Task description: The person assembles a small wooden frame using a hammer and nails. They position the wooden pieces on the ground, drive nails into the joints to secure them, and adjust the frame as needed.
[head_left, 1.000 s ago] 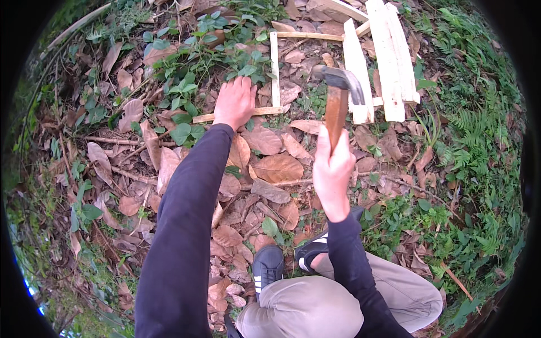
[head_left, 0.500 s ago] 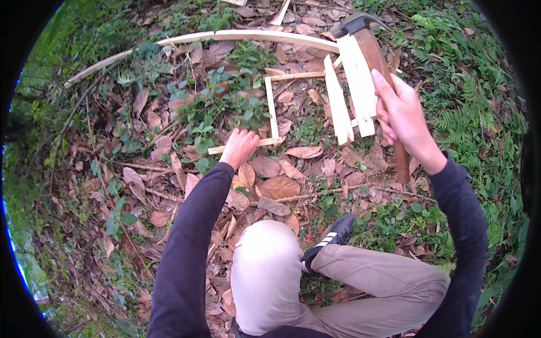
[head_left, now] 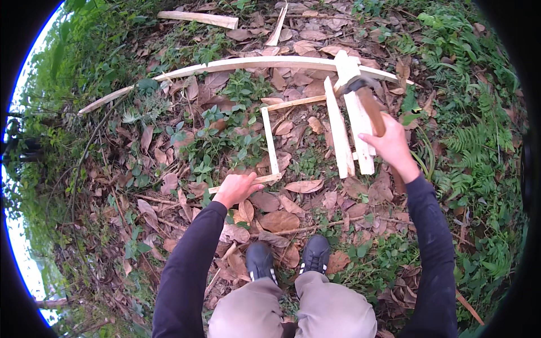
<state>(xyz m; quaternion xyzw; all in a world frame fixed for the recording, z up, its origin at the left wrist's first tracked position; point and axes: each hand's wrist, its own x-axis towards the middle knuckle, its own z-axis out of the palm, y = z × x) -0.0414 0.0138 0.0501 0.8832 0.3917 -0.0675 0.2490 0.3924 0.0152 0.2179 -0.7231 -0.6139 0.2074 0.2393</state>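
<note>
My right hand (head_left: 390, 143) is wrapped round the wooden handle of a claw hammer (head_left: 370, 107). The hammer's dark head is over the upper part of a pale wide board (head_left: 360, 127); whether they touch I cannot tell. Beside that board on the left is a narrower, pointed board (head_left: 338, 129). My left hand (head_left: 236, 188) is closed on a thin wooden strip (head_left: 269, 178) low over the leaves. From that strip's right end an upright strip (head_left: 270, 141) runs away from me to a far strip (head_left: 296, 103), which reaches the boards.
A long wooden strip (head_left: 253, 63), bowed in this view, lies beyond the frame and passes by the boards' far end. Farther off lie a split wood piece (head_left: 200, 19) and a splintered one (head_left: 277, 25). Dry leaves (head_left: 280, 221), low plants and ferns (head_left: 451, 149) cover the ground around my shoes (head_left: 315, 253).
The hammer has come down and left onto or close above the wide board. My left hand keeps its hold on the strip. My knees have drawn back, and both shoes now show side by side.
</note>
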